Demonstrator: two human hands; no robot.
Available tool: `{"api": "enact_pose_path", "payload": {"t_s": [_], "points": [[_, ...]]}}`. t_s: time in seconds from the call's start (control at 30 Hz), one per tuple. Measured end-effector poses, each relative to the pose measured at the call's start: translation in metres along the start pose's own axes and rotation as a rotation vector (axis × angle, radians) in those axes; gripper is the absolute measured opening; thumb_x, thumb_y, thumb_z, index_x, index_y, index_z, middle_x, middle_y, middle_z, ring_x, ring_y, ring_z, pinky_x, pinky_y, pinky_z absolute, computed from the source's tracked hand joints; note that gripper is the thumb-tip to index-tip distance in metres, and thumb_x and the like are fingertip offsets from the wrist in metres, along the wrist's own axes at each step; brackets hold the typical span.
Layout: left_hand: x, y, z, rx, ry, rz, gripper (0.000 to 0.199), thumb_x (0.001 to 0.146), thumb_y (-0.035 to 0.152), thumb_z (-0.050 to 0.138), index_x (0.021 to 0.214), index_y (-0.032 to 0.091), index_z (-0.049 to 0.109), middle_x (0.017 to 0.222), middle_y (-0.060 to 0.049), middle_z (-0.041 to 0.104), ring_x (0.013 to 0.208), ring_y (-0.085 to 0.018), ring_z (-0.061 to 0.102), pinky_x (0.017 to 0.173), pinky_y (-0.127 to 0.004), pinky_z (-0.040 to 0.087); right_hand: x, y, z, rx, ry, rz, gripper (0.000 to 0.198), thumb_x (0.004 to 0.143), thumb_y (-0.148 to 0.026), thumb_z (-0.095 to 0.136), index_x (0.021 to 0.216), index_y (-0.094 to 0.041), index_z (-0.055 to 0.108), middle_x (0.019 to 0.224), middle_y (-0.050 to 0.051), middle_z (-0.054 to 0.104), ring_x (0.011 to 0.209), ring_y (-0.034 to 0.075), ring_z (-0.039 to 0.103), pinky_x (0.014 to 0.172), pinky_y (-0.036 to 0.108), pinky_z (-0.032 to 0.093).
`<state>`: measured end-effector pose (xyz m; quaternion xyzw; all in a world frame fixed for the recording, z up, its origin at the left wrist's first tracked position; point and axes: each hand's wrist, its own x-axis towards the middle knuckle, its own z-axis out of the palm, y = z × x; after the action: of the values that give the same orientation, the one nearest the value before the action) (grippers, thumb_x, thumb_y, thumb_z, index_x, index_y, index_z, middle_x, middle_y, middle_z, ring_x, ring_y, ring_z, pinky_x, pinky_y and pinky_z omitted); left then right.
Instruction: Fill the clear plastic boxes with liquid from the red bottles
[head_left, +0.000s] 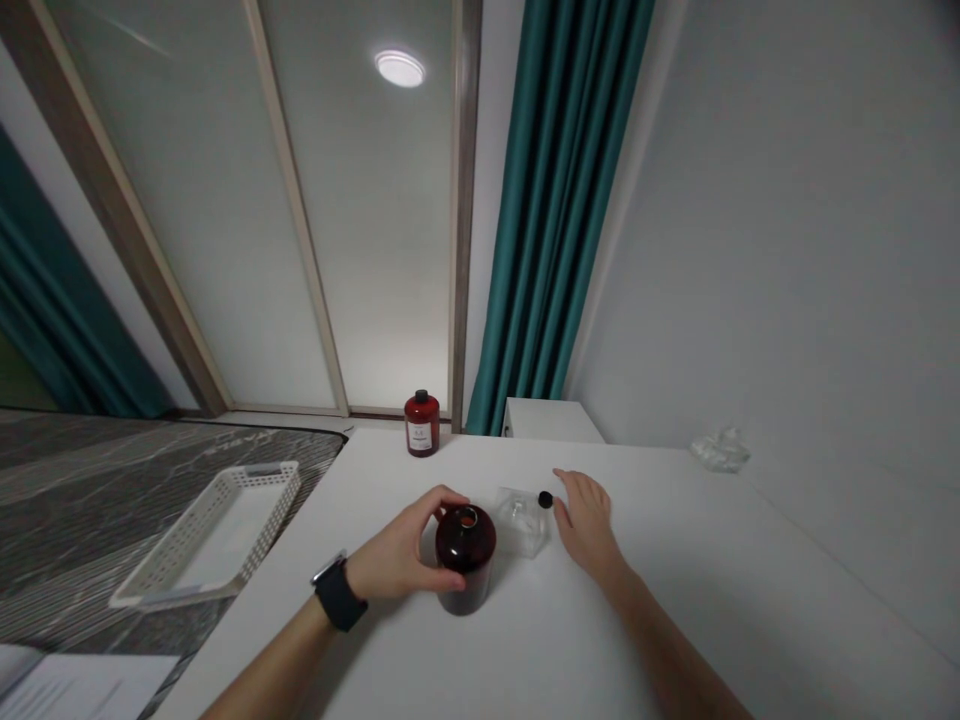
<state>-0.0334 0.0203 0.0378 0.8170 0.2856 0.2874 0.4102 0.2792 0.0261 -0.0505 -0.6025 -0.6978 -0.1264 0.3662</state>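
My left hand (420,545), with a dark watch on its wrist, is wrapped round a dark red-brown bottle (466,575). That bottle stands upright on the white table, and its round mouth is uncovered. Just right of it lies a clear, see-through plastic piece (521,522), perhaps a bag or pouch. A small black cap (546,499) is at the right edge of the clear plastic. Close beside the cap, my right hand (583,515) has its thumb and index finger apart. Whether the thumb touches the cap I cannot tell.
A second red bottle (422,425) with a white label and black cap stands at the table's far edge. Crumpled clear plastic (720,450) lies at the far right, by the wall. Left of the table (555,640) are a white basket (259,545) and printed papers (90,688).
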Motion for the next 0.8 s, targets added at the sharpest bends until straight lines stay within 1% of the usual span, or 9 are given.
{"api": "enact_pose_path", "payload": {"t_s": [0.17,0.23,0.3,0.37,0.47,0.6,0.63,0.7,0.8], "points": [[0.000,0.000,0.004,0.011,0.033,-0.029,0.069,0.063,0.042,0.086,0.118,0.020,0.051,0.117,-0.009,0.061,0.107,-0.029,0.058,0.096,-0.044,0.043,0.002,-0.020,-0.029,0.057,0.123,-0.004,0.030,0.096,-0.018,0.036,0.115,-0.020,0.059,0.110,0.011,0.066,0.106,0.027,0.057,0.092,0.045,0.041],[0.001,0.000,0.006,0.015,0.050,-0.034,0.072,0.061,0.047,0.087,0.117,0.019,0.051,0.115,-0.009,0.061,0.105,-0.029,0.058,0.094,-0.043,0.043,0.001,-0.037,-0.040,0.151,0.193,-0.101,0.027,0.096,-0.013,0.037,0.108,-0.021,0.060,0.100,0.008,0.068,0.099,0.024,0.060,0.088,0.042,0.043],[0.002,-0.001,0.008,0.025,0.067,-0.041,0.073,0.060,0.051,0.088,0.116,0.019,0.052,0.113,-0.008,0.061,0.102,-0.028,0.058,0.091,-0.042,0.044,-0.002,-0.057,-0.047,0.259,0.219,-0.231,0.028,0.094,-0.008,0.040,0.108,-0.022,0.059,0.097,0.006,0.068,0.095,0.022,0.060,0.086,0.040,0.044],[0.002,-0.001,0.011,0.033,0.080,-0.043,0.075,0.059,0.055,0.088,0.115,0.019,0.053,0.112,-0.008,0.061,0.100,-0.028,0.057,0.089,-0.040,0.044,-0.005,-0.076,-0.050,0.315,0.164,-0.291,0.028,0.093,-0.007,0.043,0.110,-0.022,0.059,0.099,0.006,0.068,0.096,0.022,0.060,0.086,0.041,0.045],[0.003,-0.002,0.015,0.024,0.093,-0.039,0.079,0.058,0.060,0.087,0.116,0.019,0.052,0.112,-0.008,0.061,0.099,-0.027,0.057,0.087,-0.038,0.044,-0.011,-0.095,-0.049,0.355,0.066,-0.330,0.029,0.092,-0.012,0.047,0.117,-0.023,0.057,0.105,0.008,0.067,0.099,0.024,0.061,0.086,0.042,0.046],[0.001,-0.003,0.015,0.011,0.084,-0.017,0.085,0.056,0.067,0.084,0.117,0.018,0.050,0.112,-0.009,0.060,0.099,-0.027,0.056,0.088,-0.040,0.044,-0.016,-0.101,-0.043,0.383,0.024,-0.331,0.034,0.091,-0.017,0.049,0.123,-0.022,0.053,0.112,0.010,0.067,0.104,0.026,0.062,0.088,0.044,0.048],[0.001,-0.003,0.014,0.003,0.068,0.004,0.084,0.059,0.069,0.082,0.117,0.018,0.050,0.112,-0.009,0.059,0.099,-0.027,0.056,0.088,-0.040,0.044,-0.017,-0.100,-0.043,0.384,0.029,-0.328,0.034,0.090,-0.017,0.050,0.124,-0.022,0.053,0.112,0.010,0.067,0.104,0.026,0.062,0.088,0.045,0.048],[0.000,-0.001,0.008,-0.016,0.041,0.061,0.077,0.071,0.072,0.072,0.120,0.017,0.050,0.113,-0.010,0.057,0.101,-0.027,0.055,0.090,-0.041,0.045,-0.018,-0.098,-0.042,0.385,0.037,-0.330,0.034,0.090,-0.017,0.050,0.124,-0.022,0.053,0.112,0.010,0.067,0.104,0.026,0.062,0.088,0.045,0.048],[-0.001,0.003,-0.003,-0.015,0.094,0.117,0.053,0.092,0.063,0.052,0.118,0.018,0.052,0.110,-0.010,0.056,0.100,-0.024,0.054,0.091,-0.040,0.045,-0.018,-0.098,-0.043,0.392,0.036,-0.342,0.035,0.090,-0.017,0.051,0.125,-0.023,0.052,0.112,0.010,0.067,0.103,0.026,0.063,0.088,0.045,0.048]]}}
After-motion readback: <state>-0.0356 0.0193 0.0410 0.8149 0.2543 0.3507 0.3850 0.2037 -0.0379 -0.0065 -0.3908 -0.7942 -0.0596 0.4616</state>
